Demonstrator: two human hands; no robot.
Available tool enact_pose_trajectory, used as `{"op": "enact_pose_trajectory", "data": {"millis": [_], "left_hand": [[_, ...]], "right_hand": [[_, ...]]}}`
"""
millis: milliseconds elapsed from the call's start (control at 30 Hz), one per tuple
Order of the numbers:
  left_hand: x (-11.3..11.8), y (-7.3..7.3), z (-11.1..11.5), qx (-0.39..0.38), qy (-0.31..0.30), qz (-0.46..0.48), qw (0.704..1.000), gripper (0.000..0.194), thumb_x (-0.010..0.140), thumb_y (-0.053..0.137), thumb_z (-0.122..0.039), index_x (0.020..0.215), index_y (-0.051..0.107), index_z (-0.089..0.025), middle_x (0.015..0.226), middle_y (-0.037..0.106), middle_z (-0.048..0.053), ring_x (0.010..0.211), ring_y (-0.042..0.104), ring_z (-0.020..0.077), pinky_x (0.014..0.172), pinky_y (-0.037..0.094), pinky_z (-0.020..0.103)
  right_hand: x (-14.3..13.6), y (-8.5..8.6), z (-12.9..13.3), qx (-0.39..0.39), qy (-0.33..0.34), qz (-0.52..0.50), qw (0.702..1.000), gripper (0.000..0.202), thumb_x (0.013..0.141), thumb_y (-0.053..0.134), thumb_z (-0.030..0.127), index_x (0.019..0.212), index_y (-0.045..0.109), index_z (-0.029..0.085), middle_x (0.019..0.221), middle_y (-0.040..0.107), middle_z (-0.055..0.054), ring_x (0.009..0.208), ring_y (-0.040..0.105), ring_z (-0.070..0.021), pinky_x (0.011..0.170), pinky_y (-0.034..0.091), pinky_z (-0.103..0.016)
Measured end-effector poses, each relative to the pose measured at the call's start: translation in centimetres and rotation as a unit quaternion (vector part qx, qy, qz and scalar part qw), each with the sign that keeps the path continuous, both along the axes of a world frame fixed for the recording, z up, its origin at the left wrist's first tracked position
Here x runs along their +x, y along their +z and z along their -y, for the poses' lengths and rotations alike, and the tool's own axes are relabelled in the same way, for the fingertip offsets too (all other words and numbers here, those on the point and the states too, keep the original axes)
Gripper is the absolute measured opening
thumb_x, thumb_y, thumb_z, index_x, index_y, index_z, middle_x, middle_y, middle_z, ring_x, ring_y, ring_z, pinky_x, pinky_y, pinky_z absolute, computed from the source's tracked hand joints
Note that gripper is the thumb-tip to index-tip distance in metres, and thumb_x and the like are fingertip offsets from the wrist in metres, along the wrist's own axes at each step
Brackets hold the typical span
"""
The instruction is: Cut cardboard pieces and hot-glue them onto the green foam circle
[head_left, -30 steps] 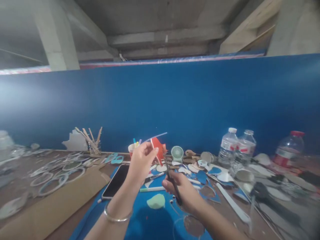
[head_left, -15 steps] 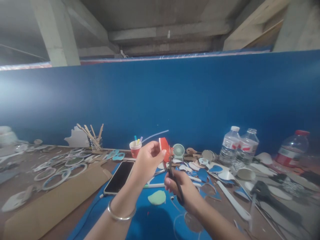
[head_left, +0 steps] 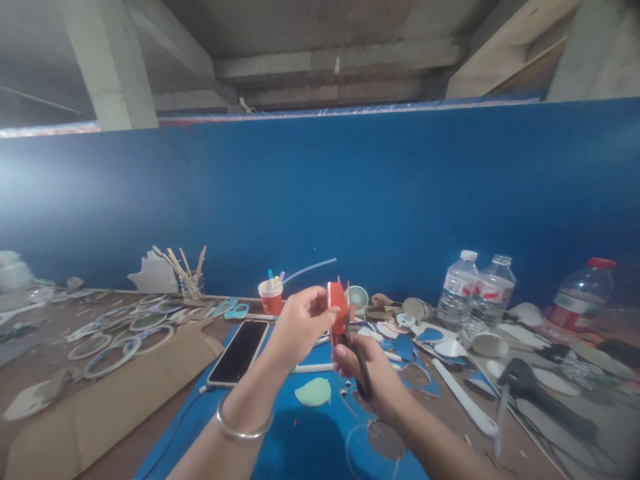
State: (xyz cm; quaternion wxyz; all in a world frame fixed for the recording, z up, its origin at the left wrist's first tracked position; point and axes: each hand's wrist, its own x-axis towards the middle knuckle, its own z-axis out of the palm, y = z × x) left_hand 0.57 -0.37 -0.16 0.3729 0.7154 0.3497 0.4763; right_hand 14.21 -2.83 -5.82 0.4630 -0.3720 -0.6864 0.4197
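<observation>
A small red piece (head_left: 338, 305) with a white edge is pinched between the thumb and fingers of my left hand (head_left: 303, 327), which wears a silver bangle on its wrist. Black-handled scissors (head_left: 361, 367) are in my right hand (head_left: 373, 377), their blades pointing up against the right side of the red piece. Below the hands a pale green leaf-shaped piece (head_left: 313, 392) lies on the blue mat (head_left: 300, 447). A phone (head_left: 239, 353) with a dark screen rests left of my left hand.
A red paper cup (head_left: 271, 297) with straws, a small fan (head_left: 358, 300) and a jar of sticks (head_left: 192, 287) stand behind. Plastic bottles (head_left: 459, 287), paper scraps and a black tool (head_left: 547, 400) are at right. Cardboard (head_left: 115, 400) and rings (head_left: 113, 358) lie left.
The red piece and my left hand have shifted slightly right. The scissors now point more upright, with their blade tips visible beside the piece.
</observation>
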Motion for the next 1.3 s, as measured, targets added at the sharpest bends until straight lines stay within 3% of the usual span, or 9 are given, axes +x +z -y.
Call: {"op": "enact_pose_trajectory", "data": {"millis": [300, 667, 833, 1067, 1300], "left_hand": [[0.21, -0.03, 0.4, -0.006, 0.021, -0.014, 1.0, 0.015, 0.078, 0.051, -0.025, 0.069, 0.059, -0.016, 0.06, 0.057, -0.002, 0.055, 0.049, 0.0097, 0.053, 0.038, 0.021], [0.39, 0.13, 0.64, -0.004, 0.047, -0.003, 0.999, 0.012, 0.075, 0.051, -0.02, 0.074, 0.062, -0.017, 0.063, 0.06, -0.001, 0.058, 0.053, 0.0118, 0.054, 0.039, 0.022], [0.2, 0.0, 0.38, 0.01, 0.064, -0.017, 0.998, 0.014, 0.076, 0.052, -0.025, 0.068, 0.06, -0.016, 0.056, 0.054, -0.003, 0.052, 0.046, 0.0095, 0.05, 0.035, 0.021], [0.54, -0.42, 0.37, 0.01, 0.04, -0.046, 0.998, 0.017, 0.077, 0.049, -0.027, 0.072, 0.06, -0.015, 0.063, 0.057, 0.0, 0.058, 0.049, 0.0115, 0.055, 0.037, 0.023], [0.52, -0.84, 0.06, 0.018, 0.052, -0.065, 0.996, 0.021, 0.077, 0.05, -0.03, 0.065, 0.057, -0.014, 0.057, 0.051, -0.002, 0.052, 0.042, 0.0096, 0.049, 0.032, 0.023]], "right_hand": [[0.18, -0.48, -0.44, 0.007, -0.01, 0.027, 1.0, 0.04, 0.078, 0.046, 0.052, 0.064, 0.049, 0.014, 0.055, 0.044, 0.002, 0.052, 0.039, -0.0101, 0.047, 0.026, -0.021], [0.02, -0.64, -0.31, 0.028, -0.064, 0.078, 0.994, 0.048, 0.077, 0.042, 0.058, 0.054, 0.044, 0.016, 0.048, 0.039, 0.003, 0.047, 0.034, -0.0097, 0.045, 0.021, -0.023], [0.13, -1.02, -0.6, 0.015, -0.08, 0.085, 0.993, 0.046, 0.077, 0.043, 0.056, 0.052, 0.041, 0.017, 0.046, 0.039, 0.003, 0.046, 0.034, -0.0094, 0.043, 0.019, -0.023], [0.16, -0.28, -0.53, -0.028, -0.034, 0.029, 0.999, 0.047, 0.077, 0.044, 0.056, 0.054, 0.046, 0.015, 0.047, 0.045, 0.002, 0.044, 0.039, -0.0095, 0.043, 0.028, -0.022], [0.54, -0.6, -0.77, -0.026, -0.036, 0.02, 0.999, 0.047, 0.075, 0.046, 0.057, 0.058, 0.051, 0.014, 0.045, 0.041, 0.003, 0.043, 0.037, -0.0089, 0.043, 0.026, -0.022]]}}
